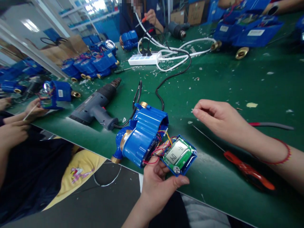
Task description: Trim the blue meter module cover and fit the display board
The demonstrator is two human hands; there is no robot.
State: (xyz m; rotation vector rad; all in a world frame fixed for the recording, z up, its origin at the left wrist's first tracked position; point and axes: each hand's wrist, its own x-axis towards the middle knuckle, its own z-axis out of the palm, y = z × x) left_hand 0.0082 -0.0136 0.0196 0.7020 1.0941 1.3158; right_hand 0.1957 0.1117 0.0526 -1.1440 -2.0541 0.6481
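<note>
My left hand (156, 180) grips a display module (177, 155), a green circuit board with a small LCD in a blue frame. Thin red, yellow and black wires run from it into the blue water meter (144, 126), which lies on the table with brass ends showing. My right hand (213, 118) hovers over the table to the right, thumb and forefinger pinched together. A tiny pale bit shows at those fingertips, too small to name. Below that hand lies a screwdriver (249, 171) with a red and black handle, its shaft pointing toward the fingers.
A heat gun (95, 106) lies left of the meter, its black cord running back toward a white power strip (144, 59). Grey-and-red handles (273, 125) lie beyond my right wrist. More blue meters (95, 63) stand behind. Co-workers' hands (35, 107) work at left and far side.
</note>
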